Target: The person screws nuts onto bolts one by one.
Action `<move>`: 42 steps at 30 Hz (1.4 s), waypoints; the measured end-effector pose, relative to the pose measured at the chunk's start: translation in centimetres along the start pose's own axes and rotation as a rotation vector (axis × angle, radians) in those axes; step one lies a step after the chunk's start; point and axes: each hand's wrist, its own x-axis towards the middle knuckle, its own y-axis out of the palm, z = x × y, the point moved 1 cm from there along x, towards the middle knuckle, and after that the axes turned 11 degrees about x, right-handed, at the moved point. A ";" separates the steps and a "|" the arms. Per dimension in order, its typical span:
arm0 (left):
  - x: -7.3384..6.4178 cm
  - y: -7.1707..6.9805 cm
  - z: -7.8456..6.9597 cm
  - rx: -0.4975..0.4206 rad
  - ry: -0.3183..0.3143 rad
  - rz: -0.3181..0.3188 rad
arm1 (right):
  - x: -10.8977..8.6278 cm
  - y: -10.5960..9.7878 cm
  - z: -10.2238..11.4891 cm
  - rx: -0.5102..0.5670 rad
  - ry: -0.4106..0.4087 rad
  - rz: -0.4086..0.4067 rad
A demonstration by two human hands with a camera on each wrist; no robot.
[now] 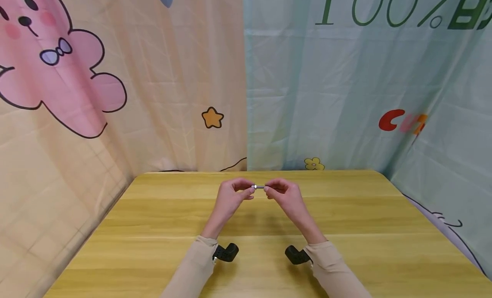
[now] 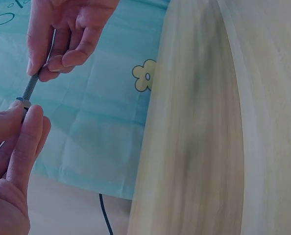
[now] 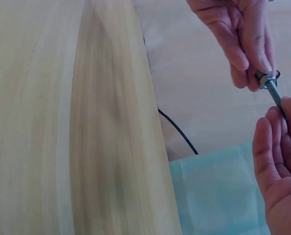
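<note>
The bolt [image 1: 261, 187] is pinched between left hand [image 1: 232, 196] and right hand [image 1: 285, 195] (both above the table [image 1: 153, 229]), its nut [image 1: 254, 186] sitting near the left end, so the threading seems only partly done.

Threaded, seemingly metal bolt [image 2: 30, 88]; smooth wooden table [image 1: 346, 229]

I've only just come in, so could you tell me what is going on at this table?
A person is holding a small threaded bolt up above a wooden table, one end in each hand. The left hand pinches the end that carries a nut, and the right hand pinches the other end of the shaft. The bolt lies roughly level between the fingertips, clear of the tabletop. Patterned curtains hang behind the table.
</note>
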 end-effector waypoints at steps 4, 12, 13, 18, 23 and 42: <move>0.4 -0.1 1.1 0.002 -0.024 0.007 | 0.7 0.1 -0.5 -0.062 0.060 0.012; 2.4 -0.1 3.5 0.021 -0.117 -0.013 | 3.2 0.0 -1.8 -0.164 0.133 0.101; 2.6 0.0 3.9 0.036 -0.132 -0.018 | 3.5 0.0 -2.2 -0.172 0.143 0.107; 4.0 0.1 5.5 0.146 -0.194 -0.001 | 5.2 -0.1 -4.3 -0.253 0.200 0.103; 5.3 0.3 5.9 0.350 -0.207 0.051 | 6.3 -0.3 -4.8 -0.354 0.242 0.137; 6.9 0.7 7.2 0.642 -0.219 0.138 | 8.3 -0.2 -7.1 -0.622 0.284 0.171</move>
